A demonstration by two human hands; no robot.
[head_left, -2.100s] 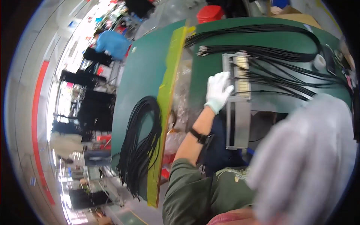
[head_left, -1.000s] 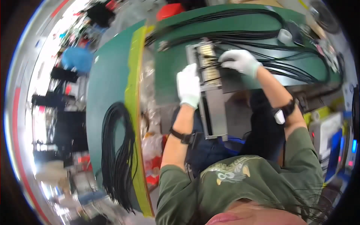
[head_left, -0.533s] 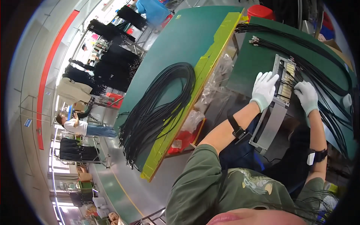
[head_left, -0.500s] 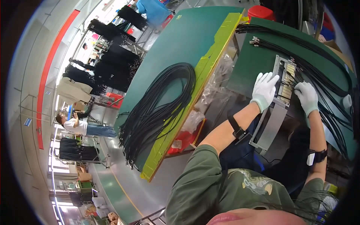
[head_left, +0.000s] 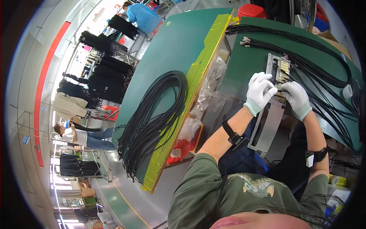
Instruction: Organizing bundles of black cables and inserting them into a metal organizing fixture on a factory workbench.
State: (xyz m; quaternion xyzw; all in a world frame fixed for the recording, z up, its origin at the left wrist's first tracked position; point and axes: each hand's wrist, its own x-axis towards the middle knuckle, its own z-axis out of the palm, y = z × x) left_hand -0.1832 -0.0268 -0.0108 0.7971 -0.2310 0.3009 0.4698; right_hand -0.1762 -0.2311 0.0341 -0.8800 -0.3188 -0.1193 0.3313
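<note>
Both my hands wear white gloves and work at a metal fixture (head_left: 269, 68) with a row of cream-coloured blocks and dark cable ends in it. My left hand (head_left: 259, 93) is at the fixture's near left side, thumb and fingers closed in a pinch; what is between them is too small to make out. Opposite it, my right hand (head_left: 297, 98) pinches what looks like a black cable at the near end of the blocks. Several black cables (head_left: 310, 82) run from the fixture to the right across the green table (head_left: 244, 72). The fingertips partly hide the fixture's near end.
A looped bundle of black cables (head_left: 146, 110) lies on another green table (head_left: 190, 38) with a yellow-taped edge (head_left: 207, 53). Clear plastic bags (head_left: 207, 84) hang between the tables. A white roll (head_left: 347, 91) stands at right. Two people are farther off at left.
My left hand has gone from spread fingers to a pinch and moved nearer the fixture's near end. My right hand has moved down toward it. The whole view has shifted slightly.
</note>
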